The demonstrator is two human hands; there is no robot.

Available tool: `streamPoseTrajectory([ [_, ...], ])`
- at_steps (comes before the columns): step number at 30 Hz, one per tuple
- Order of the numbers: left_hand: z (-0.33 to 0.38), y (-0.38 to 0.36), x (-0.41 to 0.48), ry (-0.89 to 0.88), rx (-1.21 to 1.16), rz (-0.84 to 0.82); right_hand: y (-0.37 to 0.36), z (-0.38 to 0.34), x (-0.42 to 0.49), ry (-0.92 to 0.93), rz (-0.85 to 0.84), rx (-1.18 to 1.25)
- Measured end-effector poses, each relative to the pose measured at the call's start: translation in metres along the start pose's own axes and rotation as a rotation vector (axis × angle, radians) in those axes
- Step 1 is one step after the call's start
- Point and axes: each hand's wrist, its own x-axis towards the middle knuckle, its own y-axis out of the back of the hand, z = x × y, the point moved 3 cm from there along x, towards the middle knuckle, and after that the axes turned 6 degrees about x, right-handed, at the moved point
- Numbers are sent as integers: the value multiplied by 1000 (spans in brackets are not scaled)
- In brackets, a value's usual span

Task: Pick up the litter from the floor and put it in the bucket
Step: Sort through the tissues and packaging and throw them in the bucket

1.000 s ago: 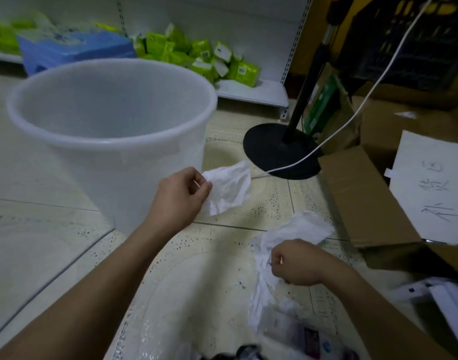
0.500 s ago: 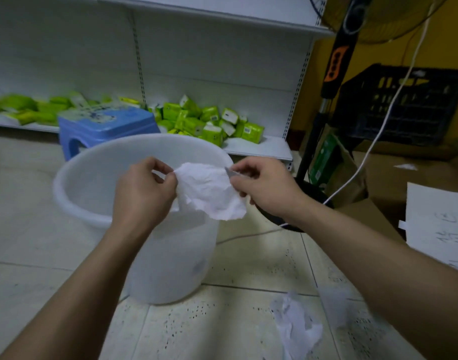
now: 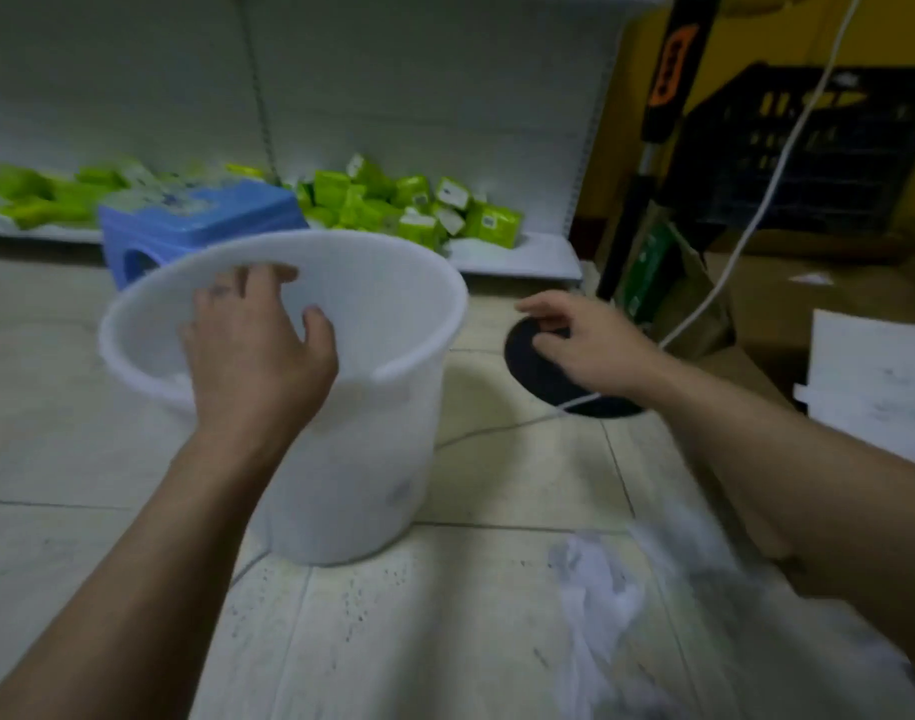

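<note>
Green packets [image 3: 393,200] are lying heaped along the low shelf at far left, with a blue stool [image 3: 185,226] standing before them. White translucent bucket [image 3: 351,459] is standing upright on the tiled floor [image 3: 445,641], mouth facing up. Left hand [image 3: 253,350] is hovering over that mouth, palm down, fingers spread, holding nothing. A pale patch is showing inside the bucket beneath it; whether it is litter cannot be told. Right hand [image 3: 585,345] is hovering above the black fan base [image 3: 543,376], fingers loosely extended, gripping nothing. Crumpled white paper litter [image 3: 595,584] is lying on the floor at lower right, near the bucket's foot but apart from it, its long axis running away from the viewer. Its outline is blurring.
</note>
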Motion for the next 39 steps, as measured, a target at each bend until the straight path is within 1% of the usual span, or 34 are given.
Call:
streamPoseTrajectory([
  [2, 40, -16, -36, -215, -73, -13, 25, 58, -35, -154, 9, 32],
  [3, 59, -28, -58, -315, -102, -55, 33, 90, -57, -236, 3, 35],
  [5, 92, -55, -103, -471, -153, -185, 39, 151, -102, -399, -12, 33],
  [7, 114, -87, -145, -562, -202, -375, 31, 200, -144, -553, -35, 70],
  [10, 124, -134, -193, -544, -222, -713, 2, 251, -184, -698, -118, 122],
  [12, 120, -159, -215, -504, -195, -860, -20, 274, -191, -704, -146, 114],
  [16, 99, -193, -246, -448, -125, -1038, -64, 311, -181, -667, -180, 54],
  [19, 86, -209, -262, -431, -55, -1138, -93, 333, -173, -654, -227, -96],
  [21, 84, -219, -271, -425, -48, -1179, -108, 341, -169, -673, -275, -189],
  [24, 91, -234, -284, -434, -69, -1232, -123, 345, -170, -673, -315, -202],
  [27, 105, -251, -298, -440, -93, -1284, -126, 337, -179, -572, -242, -215],
  [29, 114, -264, -307, -485, -53, -1316, -126, 330, -186, -525, -190, -200],
  [31, 121, -273, -313, -509, 10, -1309, -128, 326, -195, -529, -182, -147],
  [33, 123, -278, -312, -492, 40, -1232, -127, 324, -204, -585, -137, -50],
  [35, 122, -278, -305, -428, -42, -1127, -118, 320, -207, -645, -37, 50],
  [37, 118, -272, -292, -281, -210, -1075, -109, 313, -206, -667, 35, 131],
  [39, 109, -266, -278, -134, -330, -1051, -99, 303, -203, -631, 71, 157],
])
